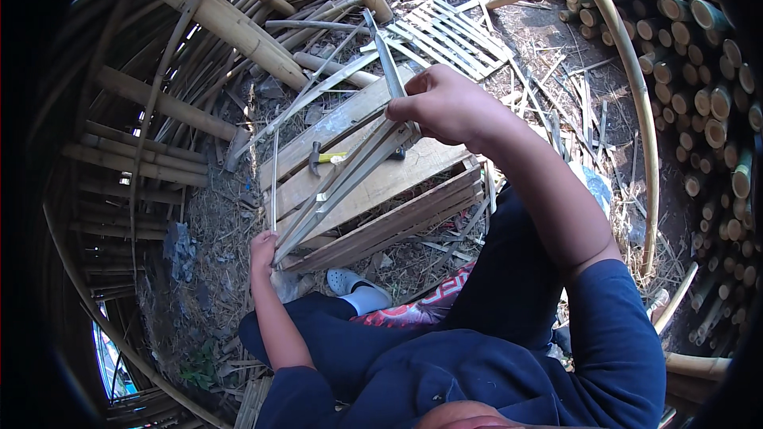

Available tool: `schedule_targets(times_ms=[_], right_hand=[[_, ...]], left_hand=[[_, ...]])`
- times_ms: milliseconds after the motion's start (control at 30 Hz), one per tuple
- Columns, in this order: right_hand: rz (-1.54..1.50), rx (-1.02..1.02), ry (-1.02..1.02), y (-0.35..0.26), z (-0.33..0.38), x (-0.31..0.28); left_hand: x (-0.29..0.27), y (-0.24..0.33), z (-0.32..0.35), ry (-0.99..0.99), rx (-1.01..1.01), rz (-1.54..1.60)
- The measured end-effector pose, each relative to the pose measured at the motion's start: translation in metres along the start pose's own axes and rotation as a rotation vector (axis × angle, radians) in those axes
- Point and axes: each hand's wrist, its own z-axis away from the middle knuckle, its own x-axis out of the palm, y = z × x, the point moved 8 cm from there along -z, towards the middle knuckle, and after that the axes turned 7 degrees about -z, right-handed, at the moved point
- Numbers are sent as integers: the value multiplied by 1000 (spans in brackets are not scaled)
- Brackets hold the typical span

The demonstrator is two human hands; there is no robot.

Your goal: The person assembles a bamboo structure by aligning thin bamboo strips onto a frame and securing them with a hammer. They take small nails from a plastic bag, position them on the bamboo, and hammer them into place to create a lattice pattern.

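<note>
— Bamboo was everywhere in that view, yes? What did the hands have?

— A bundle of thin bamboo strips. The right hand was clenched around the upper end of the bundle, near the middle of the view. The left hand was lower, at the other end of the strips; its grip was closed on them there, as far as I could see, but the fingers were partly hidden.

— And where did the bundle lie?

— It ran slanted across a wooden pallet, which served as the surface. One long strip rose above the right hand.

— Was any tool there?

— A hammer with a yellow handle lay on the pallet, just beside the bundle, not touched by either hand.

— What else was around?

— A flat lattice of bamboo slats lay on the ground behind the pallet. Thick bamboo poles leaned at the left, and a stack of cut bamboo ends filled the right side. The person wore dark blue clothes and a pale clog near the left hand.
</note>
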Motion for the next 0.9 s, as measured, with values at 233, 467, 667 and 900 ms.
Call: schedule_targets(times_ms=[233,467,667,900], right_hand=[[9,74,-16,7,-8,-3],[59,60,-138,36,-48,-16],[230,102,-278,69,-79,-33],[434,170,-279,143,-111,-56]], left_hand=[[-1,7,4,14,7,-48],[12,32,19,8,-32,-104],[10,15,15,-40,-22,-105],[27,36,41,-31,-61,-79]])
